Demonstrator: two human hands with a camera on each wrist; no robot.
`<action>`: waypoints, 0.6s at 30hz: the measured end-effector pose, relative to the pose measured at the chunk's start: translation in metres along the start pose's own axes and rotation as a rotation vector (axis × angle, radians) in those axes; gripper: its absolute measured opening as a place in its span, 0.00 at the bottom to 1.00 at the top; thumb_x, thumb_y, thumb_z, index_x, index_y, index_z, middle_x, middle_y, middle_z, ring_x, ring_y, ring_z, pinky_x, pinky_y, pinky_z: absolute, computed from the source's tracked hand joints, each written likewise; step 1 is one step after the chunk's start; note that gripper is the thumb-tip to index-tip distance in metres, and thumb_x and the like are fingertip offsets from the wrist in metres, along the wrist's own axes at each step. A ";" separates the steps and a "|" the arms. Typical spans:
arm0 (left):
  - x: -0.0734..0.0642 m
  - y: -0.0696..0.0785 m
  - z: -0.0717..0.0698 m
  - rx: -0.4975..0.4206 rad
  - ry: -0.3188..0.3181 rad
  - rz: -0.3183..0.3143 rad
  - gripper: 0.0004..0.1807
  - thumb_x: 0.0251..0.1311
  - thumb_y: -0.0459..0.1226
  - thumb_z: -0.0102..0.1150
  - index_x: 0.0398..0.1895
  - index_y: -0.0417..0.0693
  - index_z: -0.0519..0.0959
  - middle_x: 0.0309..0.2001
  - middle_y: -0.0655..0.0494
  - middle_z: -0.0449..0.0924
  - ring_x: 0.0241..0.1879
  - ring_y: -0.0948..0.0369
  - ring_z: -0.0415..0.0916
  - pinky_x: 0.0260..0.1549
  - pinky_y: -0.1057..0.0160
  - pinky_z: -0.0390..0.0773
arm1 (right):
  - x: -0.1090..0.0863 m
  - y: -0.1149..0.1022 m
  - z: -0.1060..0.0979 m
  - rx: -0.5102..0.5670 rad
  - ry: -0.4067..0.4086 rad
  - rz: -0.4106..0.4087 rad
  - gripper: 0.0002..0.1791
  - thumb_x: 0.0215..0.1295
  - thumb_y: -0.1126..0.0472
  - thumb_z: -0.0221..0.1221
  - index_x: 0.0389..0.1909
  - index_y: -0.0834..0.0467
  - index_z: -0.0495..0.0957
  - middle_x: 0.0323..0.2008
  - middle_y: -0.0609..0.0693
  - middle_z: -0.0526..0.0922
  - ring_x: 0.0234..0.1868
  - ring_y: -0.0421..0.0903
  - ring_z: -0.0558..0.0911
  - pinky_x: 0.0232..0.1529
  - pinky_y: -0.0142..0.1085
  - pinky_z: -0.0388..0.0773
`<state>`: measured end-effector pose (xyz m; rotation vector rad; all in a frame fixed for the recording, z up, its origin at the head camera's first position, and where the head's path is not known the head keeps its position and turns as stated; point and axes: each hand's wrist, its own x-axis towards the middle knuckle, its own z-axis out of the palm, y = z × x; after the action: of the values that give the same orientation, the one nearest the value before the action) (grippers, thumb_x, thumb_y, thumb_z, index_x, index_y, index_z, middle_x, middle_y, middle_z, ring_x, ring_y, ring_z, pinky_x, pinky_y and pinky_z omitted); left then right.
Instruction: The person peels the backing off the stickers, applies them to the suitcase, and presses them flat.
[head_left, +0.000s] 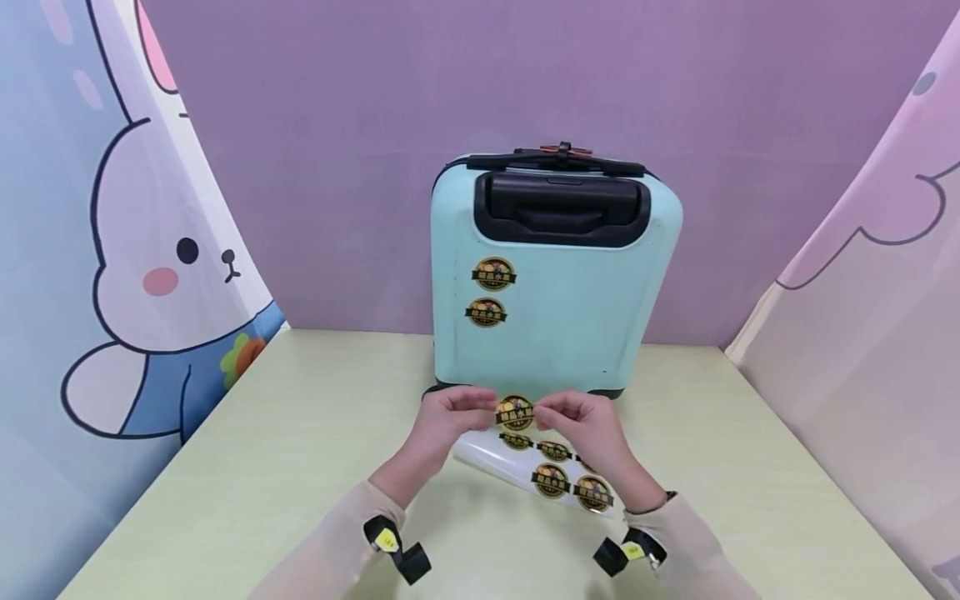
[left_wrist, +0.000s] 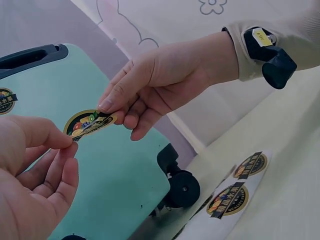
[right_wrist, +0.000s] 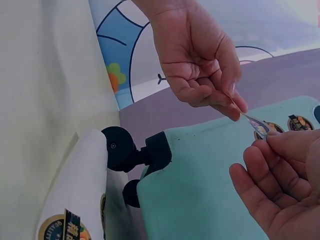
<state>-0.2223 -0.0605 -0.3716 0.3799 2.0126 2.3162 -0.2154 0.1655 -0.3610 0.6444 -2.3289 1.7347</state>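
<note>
A round black-and-gold sticker [head_left: 515,413] is stretched between both hands, in front of the lower part of a mint-green suitcase [head_left: 570,317]. My left hand [head_left: 459,417] pinches its left edge between thumb and fingers. The right hand [head_left: 585,421] pinches the opposite edge, thumb on top in the left wrist view. Seen from the right wrist, the sticker [right_wrist: 256,125] appears nearly edge-on. Two matching stickers, an upper one [head_left: 493,273] and a lower one [head_left: 486,312], are stuck one above the other on the suitcase's left side. Beneath the hands lies a curled white sticker sheet [head_left: 487,457] bearing several more.
The suitcase stands upright at the back of the pale table [head_left: 337,417], against a purple backdrop [head_left: 337,167]. Its black handle [head_left: 562,208] is folded down, and a black wheel [left_wrist: 183,189] shows at its base. Cartoon-printed curtains [head_left: 172,250] flank the table.
</note>
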 end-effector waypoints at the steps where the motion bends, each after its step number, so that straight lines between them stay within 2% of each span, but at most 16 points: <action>1: 0.001 0.000 0.000 0.005 0.005 0.005 0.19 0.55 0.23 0.64 0.51 0.25 0.78 0.43 0.44 0.86 0.39 0.63 0.83 0.43 0.62 0.84 | 0.001 0.000 0.000 0.003 0.006 -0.003 0.06 0.64 0.67 0.65 0.37 0.67 0.85 0.30 0.57 0.87 0.31 0.42 0.85 0.37 0.34 0.85; 8: 0.007 0.009 0.001 0.027 0.080 0.050 0.16 0.55 0.23 0.65 0.48 0.27 0.80 0.44 0.44 0.86 0.42 0.61 0.84 0.42 0.66 0.83 | 0.010 0.000 0.004 0.036 0.036 -0.011 0.08 0.65 0.65 0.65 0.38 0.67 0.85 0.32 0.59 0.87 0.33 0.43 0.85 0.40 0.34 0.85; 11: 0.011 0.011 0.000 0.011 0.119 0.072 0.14 0.55 0.22 0.65 0.46 0.28 0.82 0.42 0.44 0.86 0.41 0.59 0.84 0.40 0.66 0.84 | 0.015 0.000 0.007 0.061 0.055 -0.015 0.08 0.65 0.65 0.65 0.39 0.68 0.85 0.32 0.59 0.87 0.33 0.43 0.85 0.40 0.34 0.85; 18: 0.015 0.010 -0.006 0.000 0.202 0.106 0.14 0.54 0.21 0.65 0.45 0.25 0.80 0.37 0.48 0.87 0.36 0.65 0.83 0.38 0.67 0.84 | 0.027 0.002 0.015 0.075 0.077 -0.013 0.09 0.64 0.64 0.66 0.39 0.67 0.85 0.32 0.58 0.87 0.32 0.43 0.86 0.40 0.35 0.85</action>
<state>-0.2366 -0.0646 -0.3597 0.2685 2.1283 2.5104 -0.2381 0.1450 -0.3573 0.5925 -2.2129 1.8150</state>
